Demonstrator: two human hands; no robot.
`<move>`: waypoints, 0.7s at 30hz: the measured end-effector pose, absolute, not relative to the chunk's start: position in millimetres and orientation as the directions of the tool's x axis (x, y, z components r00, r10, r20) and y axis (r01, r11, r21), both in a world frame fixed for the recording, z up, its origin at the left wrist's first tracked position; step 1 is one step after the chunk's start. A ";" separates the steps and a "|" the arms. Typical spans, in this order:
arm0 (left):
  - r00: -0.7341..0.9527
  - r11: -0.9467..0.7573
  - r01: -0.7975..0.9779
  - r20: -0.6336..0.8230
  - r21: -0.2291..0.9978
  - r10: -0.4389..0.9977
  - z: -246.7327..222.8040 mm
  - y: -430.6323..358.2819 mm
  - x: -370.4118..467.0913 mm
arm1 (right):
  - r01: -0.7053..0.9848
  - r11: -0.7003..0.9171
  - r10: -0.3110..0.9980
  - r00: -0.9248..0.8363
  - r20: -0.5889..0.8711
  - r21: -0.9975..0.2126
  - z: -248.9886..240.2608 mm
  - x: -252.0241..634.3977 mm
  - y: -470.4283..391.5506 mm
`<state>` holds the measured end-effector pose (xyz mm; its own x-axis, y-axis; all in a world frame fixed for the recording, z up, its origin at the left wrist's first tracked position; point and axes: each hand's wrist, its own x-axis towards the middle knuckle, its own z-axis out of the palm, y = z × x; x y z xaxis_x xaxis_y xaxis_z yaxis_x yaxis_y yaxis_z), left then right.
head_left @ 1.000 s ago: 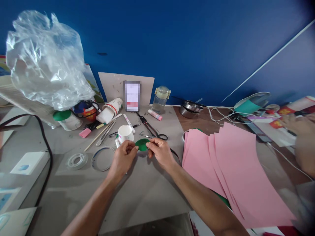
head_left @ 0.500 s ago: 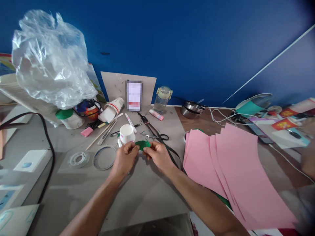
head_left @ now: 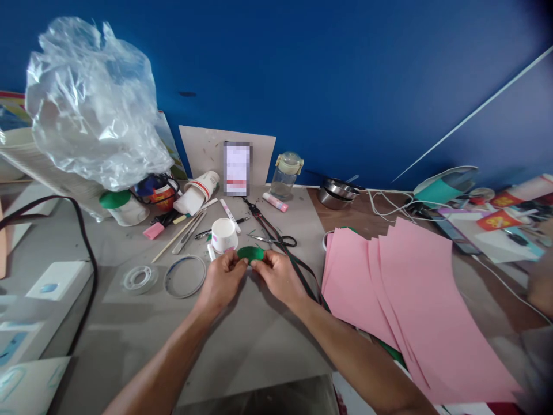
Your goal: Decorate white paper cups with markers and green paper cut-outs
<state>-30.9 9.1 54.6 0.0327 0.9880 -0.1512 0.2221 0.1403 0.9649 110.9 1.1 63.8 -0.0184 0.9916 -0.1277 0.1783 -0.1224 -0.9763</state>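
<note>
A small rounded piece of green paper [head_left: 251,253] is pinched between both hands over the grey table. My left hand [head_left: 223,275] grips its left edge with thumb and fingers. At the opposite edge, my right hand [head_left: 279,274] is closed in the same way. Just behind my left hand stands a white paper cup [head_left: 223,235] with pinkish marks. Scissors [head_left: 276,240] lie open behind my right hand. A roll of tape [head_left: 185,276] rests flat to the left of my left hand.
Pink paper sheets [head_left: 415,288] are stacked at the right. A clear tape roll [head_left: 139,279], a glue stick [head_left: 275,202] and a glass jar [head_left: 286,176] stand or lie around. A phone [head_left: 237,168] leans at the back. A plastic bag [head_left: 95,109] bulges at the left.
Both hands stay in nearly the same place. The green paper now shows slightly more of its face, and the thumbs have shifted a little closer together.
</note>
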 end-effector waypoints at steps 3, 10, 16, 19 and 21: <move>0.033 0.090 0.276 -0.103 0.957 0.994 54.1 7.8 -30.7 | 0.209 -0.044 0.999 -0.002 -0.045 -0.977 63.7 110.2 1.2; 0.072 0.039 0.318 -0.065 0.947 0.995 61.1 4.8 -28.1 | 0.347 0.066 0.990 0.098 0.106 -0.935 58.7 109.8 4.4; 0.117 0.053 0.352 -0.100 0.934 0.988 60.5 5.5 -27.4 | 0.386 0.099 0.987 0.078 0.139 -0.917 56.1 109.1 3.3; 0.103 0.036 0.350 -0.077 0.936 0.992 56.0 4.9 -26.9 | 0.420 0.095 0.988 0.074 0.138 -0.903 54.6 108.0 2.9; 0.092 0.030 0.348 -0.066 0.937 0.994 53.4 4.5 -27.0 | 0.443 0.089 0.988 0.074 0.135 -0.892 53.1 107.4 2.9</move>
